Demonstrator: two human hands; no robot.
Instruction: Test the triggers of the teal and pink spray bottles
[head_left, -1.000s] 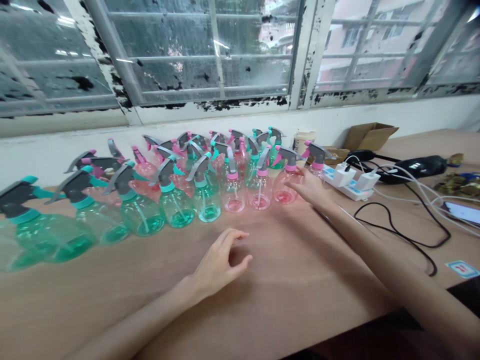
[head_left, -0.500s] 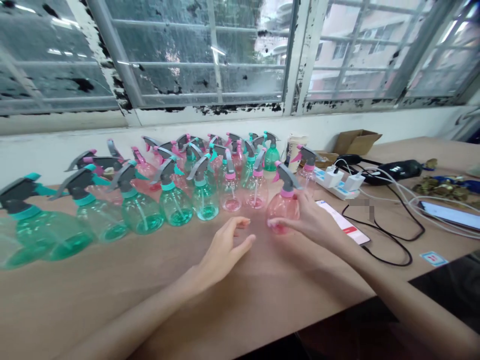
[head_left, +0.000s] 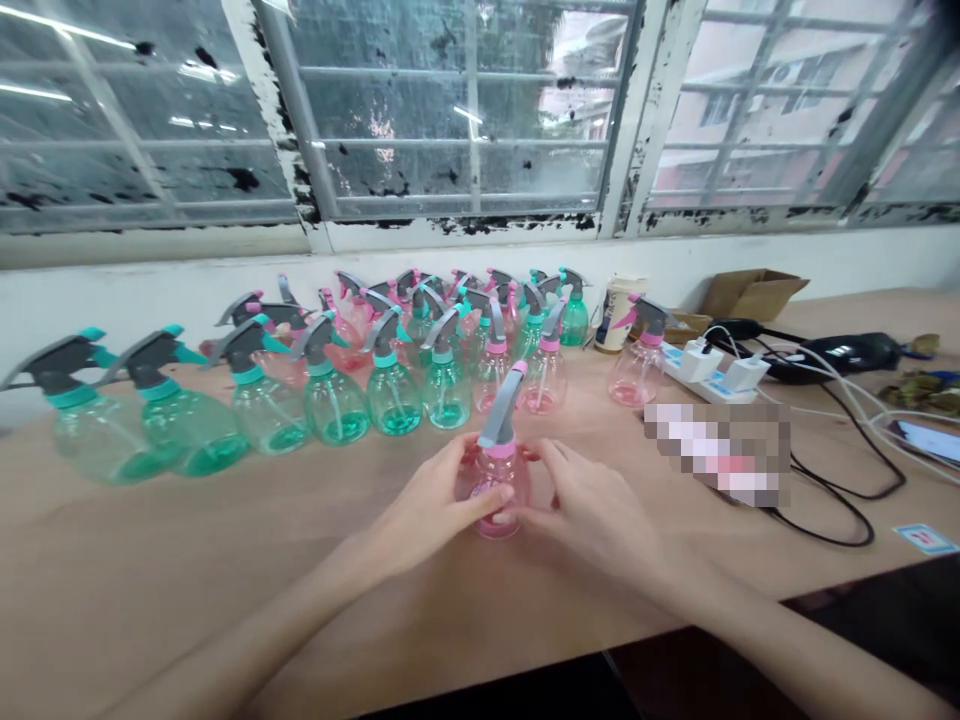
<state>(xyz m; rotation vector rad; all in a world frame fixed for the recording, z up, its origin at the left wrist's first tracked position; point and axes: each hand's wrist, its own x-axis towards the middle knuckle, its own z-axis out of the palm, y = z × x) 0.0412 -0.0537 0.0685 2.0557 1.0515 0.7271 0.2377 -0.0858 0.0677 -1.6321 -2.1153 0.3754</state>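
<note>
A clear pink spray bottle [head_left: 500, 452] with a grey and pink trigger head stands upright between my hands, its head turned away from me. My left hand [head_left: 439, 495] wraps its left side, thumb across the front of the body. On the other side my right hand [head_left: 589, 500] closes on it, thumb low on the body and fingers near the neck. Beyond them, a row of green spray bottles [head_left: 395, 395] and two pink spray bottles [head_left: 544, 380] stands on the table. One more pink spray bottle [head_left: 636, 368] is set apart to the right.
Several more bottles crowd behind the front row, against the wall below the windows. To the right are a paper cup [head_left: 619, 315], a cardboard box [head_left: 754, 295], a power strip [head_left: 709, 380] with white chargers, cables, and a phone [head_left: 930, 440]. A small card [head_left: 926, 538] lies near the table edge.
My right hand has brought the pink bottle left and nearer to me, and its head has turned. My left hand has gone from open to holding it too. The view has shifted left.
</note>
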